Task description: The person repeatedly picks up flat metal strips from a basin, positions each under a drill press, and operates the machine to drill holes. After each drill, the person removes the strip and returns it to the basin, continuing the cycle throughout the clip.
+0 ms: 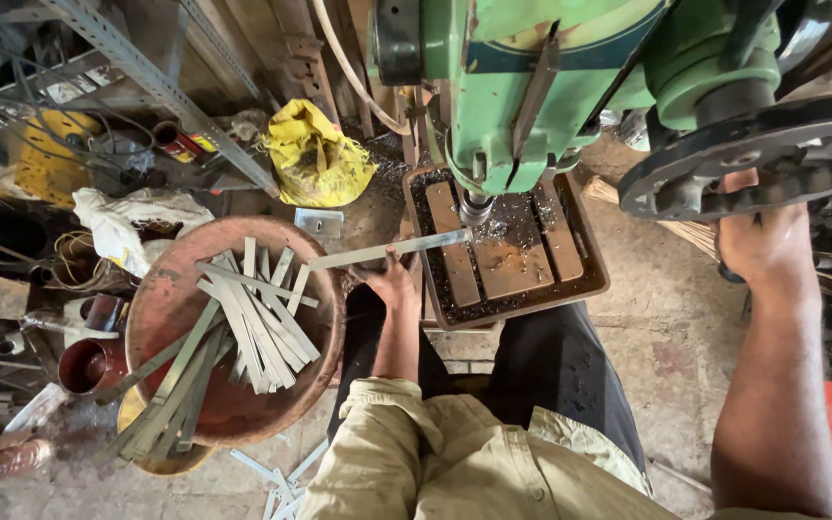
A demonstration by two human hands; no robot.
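My left hand (389,281) grips a long flat metal strip (377,253) that lies across the left edge of the drill press table (585,274), its right end near the drill chuck (474,207). My right hand (763,241) is raised at the right, closed on the feed handle beneath the dark spoked wheel (772,159) of the green drill press (532,77). Metal shavings cover the table around its wooden blocks.
A round rusty basin (161,308) at my left holds several cut metal strips (252,323). More strips lie on the floor near my knee (281,477). A yellow bag (315,154), white cloth (132,217), red cans (89,364) and steel racking crowd the left.
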